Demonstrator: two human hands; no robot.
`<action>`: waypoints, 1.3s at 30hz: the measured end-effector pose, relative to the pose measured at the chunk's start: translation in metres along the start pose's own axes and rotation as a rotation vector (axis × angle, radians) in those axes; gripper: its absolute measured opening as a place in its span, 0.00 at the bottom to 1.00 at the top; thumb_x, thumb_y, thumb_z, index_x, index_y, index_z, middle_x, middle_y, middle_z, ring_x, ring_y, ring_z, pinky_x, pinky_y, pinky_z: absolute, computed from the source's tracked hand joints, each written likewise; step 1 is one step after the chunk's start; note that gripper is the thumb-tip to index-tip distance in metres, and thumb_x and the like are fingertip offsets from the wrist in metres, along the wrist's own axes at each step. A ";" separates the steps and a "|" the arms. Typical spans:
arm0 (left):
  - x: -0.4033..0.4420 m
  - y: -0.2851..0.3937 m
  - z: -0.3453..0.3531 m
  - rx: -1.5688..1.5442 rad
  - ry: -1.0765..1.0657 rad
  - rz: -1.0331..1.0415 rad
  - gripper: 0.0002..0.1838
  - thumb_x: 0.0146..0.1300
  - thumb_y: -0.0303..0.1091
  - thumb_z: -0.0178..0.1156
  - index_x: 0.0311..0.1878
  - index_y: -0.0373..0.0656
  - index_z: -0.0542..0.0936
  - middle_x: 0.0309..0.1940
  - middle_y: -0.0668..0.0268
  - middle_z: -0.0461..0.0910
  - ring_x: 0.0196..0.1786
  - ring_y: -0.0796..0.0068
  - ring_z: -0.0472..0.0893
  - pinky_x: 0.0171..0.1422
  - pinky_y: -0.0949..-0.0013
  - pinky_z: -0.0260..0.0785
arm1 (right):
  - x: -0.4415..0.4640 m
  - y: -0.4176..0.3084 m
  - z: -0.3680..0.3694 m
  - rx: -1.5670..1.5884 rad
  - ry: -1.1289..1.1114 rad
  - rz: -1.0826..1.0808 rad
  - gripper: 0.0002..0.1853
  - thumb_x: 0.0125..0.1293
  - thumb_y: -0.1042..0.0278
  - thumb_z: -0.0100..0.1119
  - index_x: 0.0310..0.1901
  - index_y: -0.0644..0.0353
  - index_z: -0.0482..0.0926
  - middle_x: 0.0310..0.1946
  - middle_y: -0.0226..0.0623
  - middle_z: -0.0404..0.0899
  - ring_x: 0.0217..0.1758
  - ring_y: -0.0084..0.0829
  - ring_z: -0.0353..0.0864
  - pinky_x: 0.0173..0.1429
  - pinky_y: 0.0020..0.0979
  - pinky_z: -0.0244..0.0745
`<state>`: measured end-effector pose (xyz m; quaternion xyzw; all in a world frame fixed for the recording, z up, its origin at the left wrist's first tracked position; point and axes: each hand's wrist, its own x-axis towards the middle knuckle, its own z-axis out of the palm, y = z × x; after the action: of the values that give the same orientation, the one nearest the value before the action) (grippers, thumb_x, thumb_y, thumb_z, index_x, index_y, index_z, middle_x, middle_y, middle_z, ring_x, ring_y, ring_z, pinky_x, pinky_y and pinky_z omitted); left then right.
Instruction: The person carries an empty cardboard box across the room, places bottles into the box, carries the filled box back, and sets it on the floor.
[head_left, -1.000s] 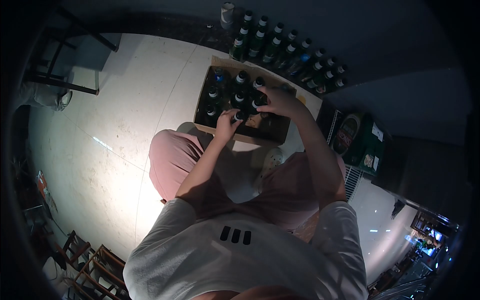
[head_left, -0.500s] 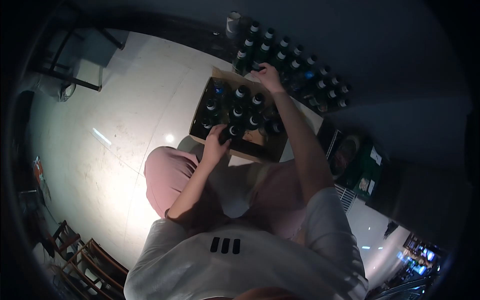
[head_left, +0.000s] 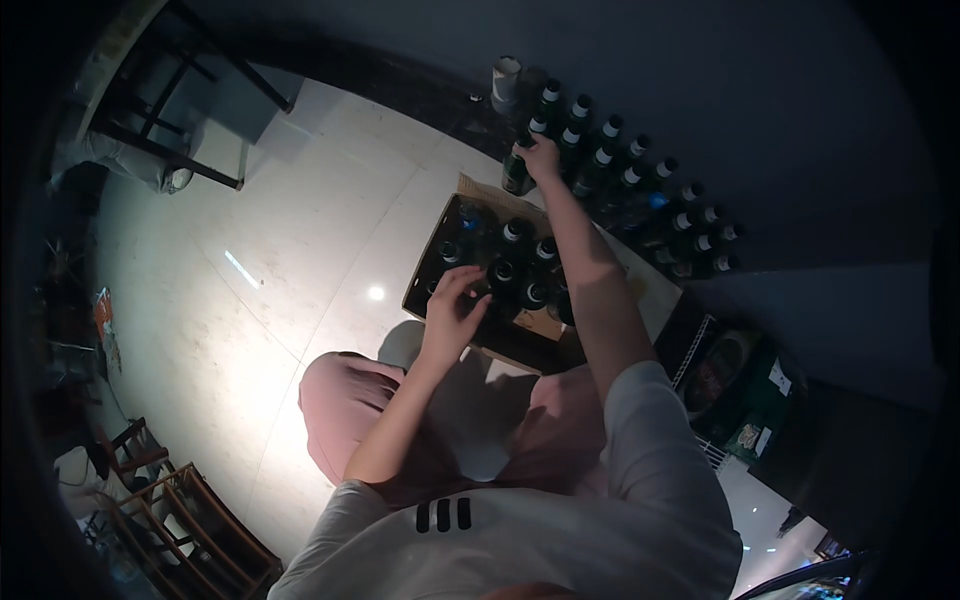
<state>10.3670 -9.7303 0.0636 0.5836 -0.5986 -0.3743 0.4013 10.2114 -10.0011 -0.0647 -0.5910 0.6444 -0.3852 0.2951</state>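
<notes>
A cardboard box [head_left: 425,262] stands on the floor in front of my knees with several dark green bottles upright inside, one of them a bottle [head_left: 503,272] near its middle. My left hand [head_left: 456,310] is over the near left part of the box, thumb and fingers apart, close beside the bottles; no bottle shows in its grasp. Beyond the far side of the box, my right hand [head_left: 541,158] has its fingers round the upper part of a green bottle [head_left: 514,172]. That bottle stands at the near left end of a group of bottles.
Several rows of green bottles [head_left: 632,178] stand along the dark wall. A white cylindrical container [head_left: 506,82] is at their left end. A green crate [head_left: 765,405] lies to the right, a metal-framed table [head_left: 180,165] far left, wooden chairs [head_left: 185,520] lower left.
My right hand has gone from a pinch beside the standing bottles to a hold on the nearest-left one. My left hand has opened its fingers. The whole view has shifted slightly.
</notes>
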 end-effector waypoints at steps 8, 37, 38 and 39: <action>-0.002 0.005 -0.005 -0.058 0.085 0.043 0.20 0.51 0.22 0.63 0.49 0.40 0.76 0.45 0.63 0.75 0.34 0.77 0.73 0.33 0.77 0.65 | -0.039 -0.056 -0.055 0.188 0.123 -0.229 0.17 0.53 0.71 0.68 0.43 0.71 0.77 0.15 0.34 0.66 0.19 0.22 0.64 0.28 0.25 0.64; -0.031 0.078 0.024 -0.188 -0.316 0.301 0.24 0.46 0.28 0.68 0.49 0.35 0.76 0.33 0.62 0.76 0.23 0.78 0.66 0.27 0.77 0.61 | -0.241 -0.200 -0.283 -0.023 -0.740 0.176 0.23 0.49 0.69 0.72 0.49 0.58 0.77 0.25 0.24 0.75 0.28 0.12 0.72 0.33 0.18 0.67; -0.034 0.070 0.028 -0.189 -0.321 0.301 0.24 0.46 0.28 0.68 0.49 0.35 0.76 0.33 0.62 0.76 0.23 0.78 0.66 0.27 0.77 0.61 | -0.241 -0.197 -0.277 -0.060 -0.731 0.087 0.24 0.49 0.66 0.72 0.50 0.58 0.76 0.26 0.26 0.75 0.29 0.14 0.73 0.34 0.19 0.69; -0.037 0.062 0.031 -0.179 -0.297 0.296 0.23 0.47 0.27 0.68 0.49 0.35 0.76 0.34 0.62 0.76 0.23 0.77 0.66 0.27 0.77 0.62 | -0.243 -0.194 -0.272 -0.060 -0.730 0.091 0.24 0.49 0.66 0.72 0.50 0.58 0.76 0.26 0.26 0.75 0.29 0.14 0.73 0.34 0.19 0.69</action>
<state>10.3134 -9.6919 0.1065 0.3897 -0.6947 -0.4449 0.4094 10.1191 -9.7218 0.2249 -0.6686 0.5333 -0.1162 0.5051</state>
